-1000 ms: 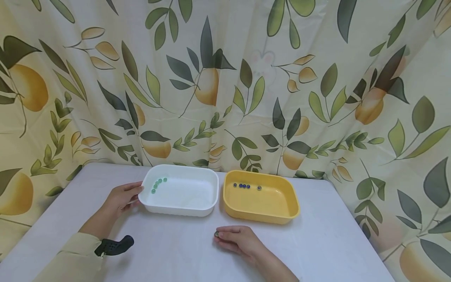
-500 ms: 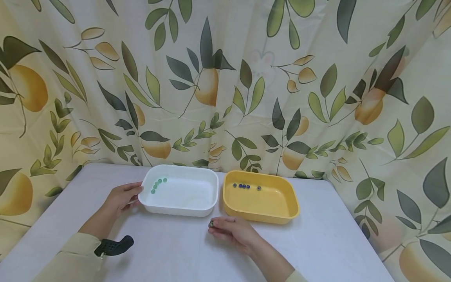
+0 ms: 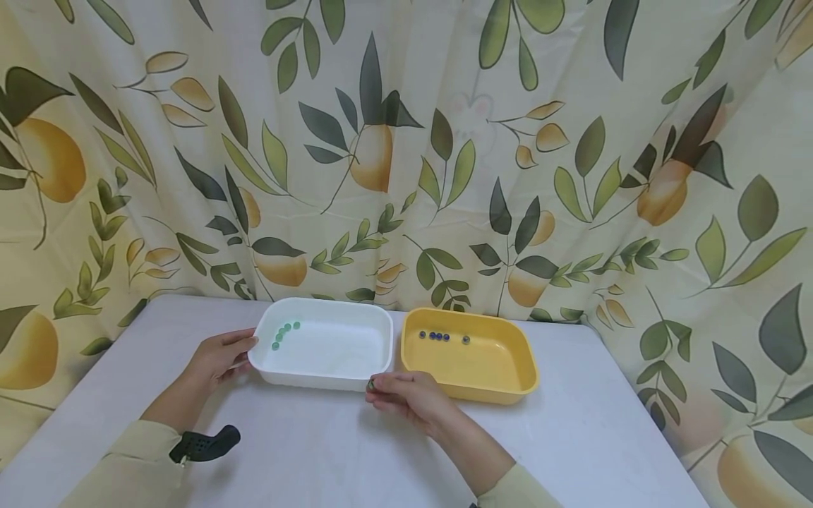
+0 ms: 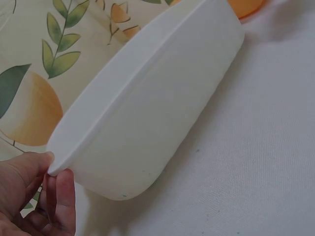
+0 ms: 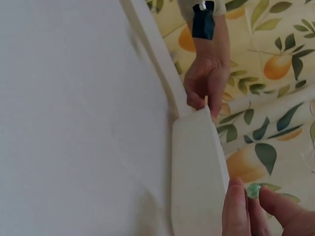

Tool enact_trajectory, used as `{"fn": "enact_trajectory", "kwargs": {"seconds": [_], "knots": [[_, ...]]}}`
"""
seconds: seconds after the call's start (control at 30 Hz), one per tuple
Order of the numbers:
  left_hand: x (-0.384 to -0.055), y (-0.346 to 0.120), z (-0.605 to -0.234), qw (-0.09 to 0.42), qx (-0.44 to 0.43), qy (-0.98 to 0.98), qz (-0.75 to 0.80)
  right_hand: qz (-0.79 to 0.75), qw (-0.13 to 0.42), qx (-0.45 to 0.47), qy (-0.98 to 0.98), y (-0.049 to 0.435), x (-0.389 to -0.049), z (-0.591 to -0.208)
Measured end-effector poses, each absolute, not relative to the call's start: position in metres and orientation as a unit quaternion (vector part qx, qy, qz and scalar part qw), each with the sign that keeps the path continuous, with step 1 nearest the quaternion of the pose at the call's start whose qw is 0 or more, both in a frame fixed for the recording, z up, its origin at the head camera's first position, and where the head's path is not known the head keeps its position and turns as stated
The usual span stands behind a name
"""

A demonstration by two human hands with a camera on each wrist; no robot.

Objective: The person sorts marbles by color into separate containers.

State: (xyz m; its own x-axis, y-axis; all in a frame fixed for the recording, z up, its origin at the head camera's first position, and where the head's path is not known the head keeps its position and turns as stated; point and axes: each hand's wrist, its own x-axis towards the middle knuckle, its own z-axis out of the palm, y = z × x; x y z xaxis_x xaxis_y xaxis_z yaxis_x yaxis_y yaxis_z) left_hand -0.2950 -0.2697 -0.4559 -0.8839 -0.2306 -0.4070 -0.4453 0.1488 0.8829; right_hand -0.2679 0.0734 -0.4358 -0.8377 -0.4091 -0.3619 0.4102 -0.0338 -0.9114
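Note:
My left hand (image 3: pixel 219 358) pinches the left rim of the white tray (image 3: pixel 324 379) between thumb and fingers, as the left wrist view shows close up. Several green marbles (image 3: pixel 287 327) lie in that tray toward its left end. A green glass marble (image 5: pixel 253 190) is pinched between thumb and fingers of my right hand (image 3: pixel 406 398), which is at the white tray's front right corner. To the right stands the yellow tray (image 3: pixel 489 390), its near left corner partly hidden behind my right hand. Several dark blue marbles (image 3: pixel 439 336) sit along its back left part.
Both trays stand side by side on a white tablecloth (image 3: pixel 305 451). Behind the table hangs a curtain (image 3: pixel 406 233) printed with leaves and fruit. A black strap (image 3: pixel 206 443) is on the left wrist, over a pale sleeve.
My right hand has moved up and left with the green marble, from the tablecloth in front of the trays to the white tray's near corner. The left hand has stayed put.

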Motion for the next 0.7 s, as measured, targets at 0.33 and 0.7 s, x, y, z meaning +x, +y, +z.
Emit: {"fn": "enact_trajectory", "kwargs": {"seconds": [0.33, 0.7], "knots": [[-0.295, -0.271, -0.457, 0.089, -0.225, 0.752, 0.613, -0.720, 0.272, -0.005, 0.639, 0.065, -0.278, -0.433], [-0.294, -0.271, -0.457, 0.093, -0.225, 0.753, 0.611, -0.711, 0.271, 0.013, 0.649, 0.048, -0.291, -0.429]]}}
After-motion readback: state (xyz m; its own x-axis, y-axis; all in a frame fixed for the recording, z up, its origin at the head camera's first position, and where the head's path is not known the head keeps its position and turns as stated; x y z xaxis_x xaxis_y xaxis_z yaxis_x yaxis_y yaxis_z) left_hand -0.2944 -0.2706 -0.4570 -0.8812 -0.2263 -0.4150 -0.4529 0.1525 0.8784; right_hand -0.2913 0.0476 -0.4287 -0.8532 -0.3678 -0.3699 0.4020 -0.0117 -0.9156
